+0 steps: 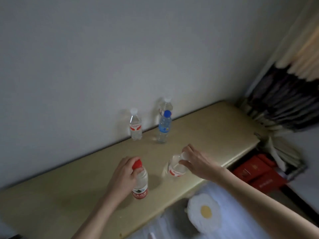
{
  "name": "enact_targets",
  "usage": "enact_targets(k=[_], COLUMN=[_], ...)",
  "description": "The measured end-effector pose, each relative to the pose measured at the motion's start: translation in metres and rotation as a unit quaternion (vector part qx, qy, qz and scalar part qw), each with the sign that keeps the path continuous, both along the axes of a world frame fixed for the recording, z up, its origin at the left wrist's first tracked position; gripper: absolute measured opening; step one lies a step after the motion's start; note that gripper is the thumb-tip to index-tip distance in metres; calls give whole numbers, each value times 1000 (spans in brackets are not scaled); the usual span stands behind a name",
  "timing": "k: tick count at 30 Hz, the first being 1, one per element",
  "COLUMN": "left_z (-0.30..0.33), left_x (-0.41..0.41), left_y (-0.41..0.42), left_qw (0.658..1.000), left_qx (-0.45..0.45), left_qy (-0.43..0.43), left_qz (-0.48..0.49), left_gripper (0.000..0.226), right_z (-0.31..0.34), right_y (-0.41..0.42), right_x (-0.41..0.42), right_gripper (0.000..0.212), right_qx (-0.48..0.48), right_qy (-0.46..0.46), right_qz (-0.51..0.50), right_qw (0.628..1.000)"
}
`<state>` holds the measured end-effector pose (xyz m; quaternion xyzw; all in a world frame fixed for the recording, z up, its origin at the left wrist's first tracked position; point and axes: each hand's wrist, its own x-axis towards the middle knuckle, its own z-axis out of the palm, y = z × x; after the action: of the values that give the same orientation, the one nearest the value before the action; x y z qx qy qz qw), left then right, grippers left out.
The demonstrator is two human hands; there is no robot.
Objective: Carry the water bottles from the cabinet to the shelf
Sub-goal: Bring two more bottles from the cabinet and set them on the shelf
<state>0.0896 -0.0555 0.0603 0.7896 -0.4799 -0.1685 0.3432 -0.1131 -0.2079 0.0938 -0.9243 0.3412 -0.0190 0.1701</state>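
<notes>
Head view: left hand [123, 173] grips red-capped bottle [140, 182], right hand [196, 161] pinches white-capped bottle [176, 167]; three bottles [163, 127] wait by the wall (cabinet or shelf, unclear).

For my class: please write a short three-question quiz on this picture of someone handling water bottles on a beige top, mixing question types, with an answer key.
1. True or false: the left hand grips the red-capped bottle near its cap.
2. How many bottles show on the beige top?
A. three
B. five
C. seven
3. Fill in: the bottle standing free with a coloured cap, near the wall, has a ____ cap.

Key
1. True.
2. B: the red-capped bottle, the white-capped bottle held by the right hand, the blue-capped bottle, the left bottle by the wall and the rear bottle.
3. Blue.
</notes>
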Motion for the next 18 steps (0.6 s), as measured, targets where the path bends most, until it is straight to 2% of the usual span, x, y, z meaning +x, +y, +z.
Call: enact_targets(k=[7, 12, 18], left_z=[24, 47, 50], left_x=[-117, -237, -392], left_y=[-29, -18, 38], left_qw=[980, 947, 885], left_qx=[-52, -88, -104], left_qy=[-18, -32, -12], left_qz=[-189, -307, -454], left_gripper=[31, 29, 29], right_z=[27, 40, 46], right_y=[71, 155, 296], right_x=[-158, -287, -435], right_gripper=[36, 31, 28], right_qx=[-36, -64, -93], right_qy=[-72, -120, -131], right_qz=[-179, -334, -480], right_qw=[981, 933, 863])
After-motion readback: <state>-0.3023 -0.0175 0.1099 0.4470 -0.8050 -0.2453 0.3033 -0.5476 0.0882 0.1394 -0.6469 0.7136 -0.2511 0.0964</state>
